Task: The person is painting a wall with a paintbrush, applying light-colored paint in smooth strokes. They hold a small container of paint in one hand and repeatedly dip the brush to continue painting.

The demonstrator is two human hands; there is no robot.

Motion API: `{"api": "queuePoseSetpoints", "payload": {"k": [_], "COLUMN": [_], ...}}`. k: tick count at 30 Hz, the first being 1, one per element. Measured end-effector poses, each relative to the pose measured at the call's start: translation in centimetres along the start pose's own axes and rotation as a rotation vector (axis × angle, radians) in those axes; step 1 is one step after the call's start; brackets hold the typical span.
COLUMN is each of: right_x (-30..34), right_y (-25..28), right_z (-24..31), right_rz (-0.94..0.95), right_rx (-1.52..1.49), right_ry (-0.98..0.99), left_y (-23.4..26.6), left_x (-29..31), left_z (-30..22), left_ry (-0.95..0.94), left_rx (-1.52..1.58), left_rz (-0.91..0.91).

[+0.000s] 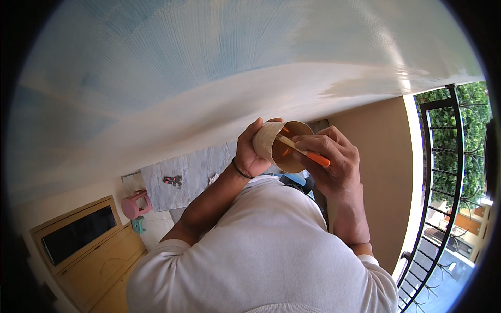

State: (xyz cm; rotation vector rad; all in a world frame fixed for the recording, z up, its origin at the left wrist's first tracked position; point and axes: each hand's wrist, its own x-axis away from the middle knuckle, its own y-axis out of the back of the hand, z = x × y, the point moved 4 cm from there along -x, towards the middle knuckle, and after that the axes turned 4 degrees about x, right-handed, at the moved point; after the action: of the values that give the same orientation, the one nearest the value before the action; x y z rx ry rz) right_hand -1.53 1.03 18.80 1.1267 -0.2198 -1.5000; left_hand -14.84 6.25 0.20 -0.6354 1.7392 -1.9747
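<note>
My left hand (249, 151) is wrapped round a cream-coloured cup (265, 142), tilted so its mouth faces right. The inside of the cup looks brownish orange and shiny. In my right hand (334, 156) is a slim paintbrush (319, 159) with a pale shaft and an orange end, pinched in the fingers. Its pale end reaches into the mouth of the cup, where its tip is partly hidden. Both hands are held up before my chest, close to a wall (224, 47) painted in streaky blue and white.
A black metal railing (446, 208) with green plants behind it stands at the right. Lower left are a wooden cabinet (107, 261) with a dark panel, a pink stool (136, 205) and a grey marbled surface (195, 180) bearing a small dark-and-red object (173, 180).
</note>
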Motion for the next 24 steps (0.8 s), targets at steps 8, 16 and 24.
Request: {"api": "queuePoseSetpoints", "payload": {"k": [8,16,24], "right_x": [-0.3,0.4,1.9], "right_y": [-1.6,-1.9,0.8], "right_z": [-0.6,-1.0,-1.5], "right_rz": [0.045,0.064,-0.174], "right_rx": [0.116,0.195,-0.4], "right_ry": [0.024,-0.019,-0.417], "left_y": [0.7,0.7,0.8], "left_x": [0.0,0.2,0.8], "left_z": [-0.4,-0.1,0.4], "left_ry": [-0.054,-0.064,-0.032], "left_rx": [0.015,-0.017,-0.001], "left_rz": [-0.031,-0.072,-0.08]}}
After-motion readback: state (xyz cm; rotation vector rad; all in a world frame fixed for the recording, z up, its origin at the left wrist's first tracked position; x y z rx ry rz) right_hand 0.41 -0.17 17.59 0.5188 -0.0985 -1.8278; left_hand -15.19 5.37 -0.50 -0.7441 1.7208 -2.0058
